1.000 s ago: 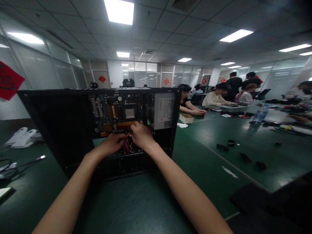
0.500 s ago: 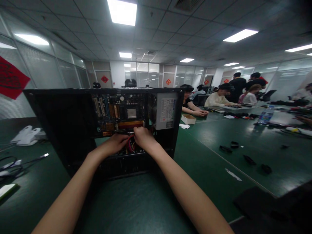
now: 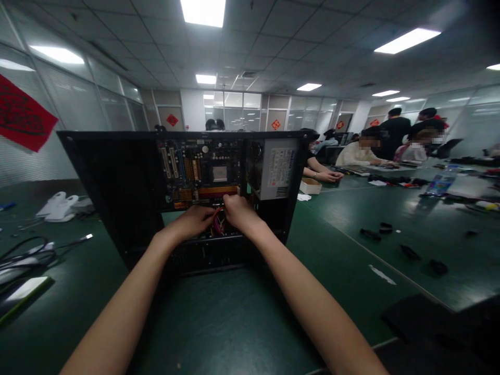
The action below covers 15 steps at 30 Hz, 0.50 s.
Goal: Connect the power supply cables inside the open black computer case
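An open black computer case (image 3: 117, 187) stands on the green table (image 3: 219, 323) in front of me. Inside it show the motherboard (image 3: 199, 174) and a grey power supply (image 3: 273, 169) at the right. Both my hands reach into the case below the board. My left hand (image 3: 193, 221) is closed beside a bundle of red and coloured cables (image 3: 217, 224). My right hand (image 3: 239, 212) is closed on the cables from the right, fingers curled at the board's lower edge.
White objects (image 3: 58, 205) and loose black cables (image 3: 27, 255) lie at the left. Small black parts (image 3: 408, 252) are scattered on the table at the right. Several people sit at the far right (image 3: 363, 153), with a small box (image 3: 310, 186) and a water bottle (image 3: 439, 183).
The view has shifted, so the case sits further right and slightly higher in frame. Both hands stay on the cable bundle inside the case with little change.
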### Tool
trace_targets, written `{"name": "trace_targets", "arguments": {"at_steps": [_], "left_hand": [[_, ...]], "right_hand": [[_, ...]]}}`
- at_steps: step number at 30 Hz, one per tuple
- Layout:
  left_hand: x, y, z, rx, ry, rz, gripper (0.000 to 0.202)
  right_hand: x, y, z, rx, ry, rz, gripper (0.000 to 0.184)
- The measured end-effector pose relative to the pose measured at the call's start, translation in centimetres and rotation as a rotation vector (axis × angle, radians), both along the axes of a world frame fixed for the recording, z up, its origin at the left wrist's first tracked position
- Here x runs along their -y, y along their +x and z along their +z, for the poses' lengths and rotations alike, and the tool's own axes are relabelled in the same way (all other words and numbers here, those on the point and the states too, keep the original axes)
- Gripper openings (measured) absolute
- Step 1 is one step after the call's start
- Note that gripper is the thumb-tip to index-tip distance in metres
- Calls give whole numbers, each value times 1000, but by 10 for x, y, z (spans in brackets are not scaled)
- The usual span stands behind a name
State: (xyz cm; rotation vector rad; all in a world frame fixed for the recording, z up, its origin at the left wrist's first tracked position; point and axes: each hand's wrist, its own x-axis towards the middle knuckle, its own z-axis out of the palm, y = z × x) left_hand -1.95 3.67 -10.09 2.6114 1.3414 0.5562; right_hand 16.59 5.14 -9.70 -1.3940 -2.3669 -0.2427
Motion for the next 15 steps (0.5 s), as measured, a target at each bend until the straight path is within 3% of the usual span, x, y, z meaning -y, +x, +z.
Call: {"name": "trace_targets", "arguments": {"at_steps": [15], "left_hand": [[0,-1,-1,-20,13,4,29]], "right_hand": [[-7,3,1,77,45,17,20]]}}
